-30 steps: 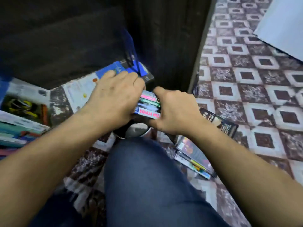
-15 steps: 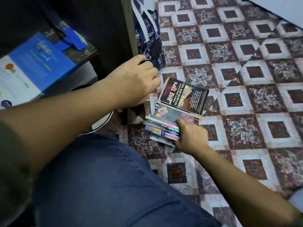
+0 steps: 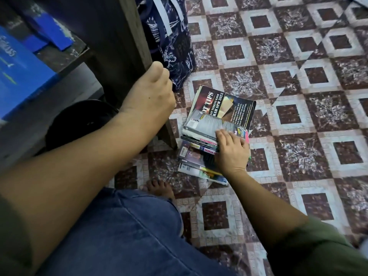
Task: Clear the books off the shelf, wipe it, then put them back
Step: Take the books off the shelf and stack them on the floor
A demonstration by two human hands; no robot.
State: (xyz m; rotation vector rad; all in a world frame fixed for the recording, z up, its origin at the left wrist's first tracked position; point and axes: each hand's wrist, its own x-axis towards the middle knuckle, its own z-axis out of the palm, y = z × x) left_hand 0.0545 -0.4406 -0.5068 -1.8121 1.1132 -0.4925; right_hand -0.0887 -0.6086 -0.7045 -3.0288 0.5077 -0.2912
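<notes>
Floor: patterned tiles, dark brown squares framed in pale bands, run across the whole right side of my view.
Shelf: the dark wooden upright of the shelf unit stands on the floor at the left, with its lower end just beside the stack of books.
Inside the shelf: a blue book lies flat at the far left, and smaller blue pieces lie behind it on a speckled dark surface.
Bag: a navy bag with a white print leans against the outer side of the upright, touching the floor.
Round object: something black and round sits low by the shelf, partly hidden behind my left forearm; I cannot tell what it is.
Books: the stack of books rests on the floor tiles outside the shelf, spines fanned toward me, with a dark book titled "TIPS" under the grey one that lies on top.
Right hand: my right hand lies on the near end of the stack, fingers loosely bent over the top cover and the edges, pressing rather than pinching.
Left hand: my left hand is up against the front edge of the upright, fingers curled behind it; from here I cannot tell whether they really clasp the wood.
Me: my jeans-covered knee fills the lower middle, and my bare toes show on the tiles just below the stack.
</notes>
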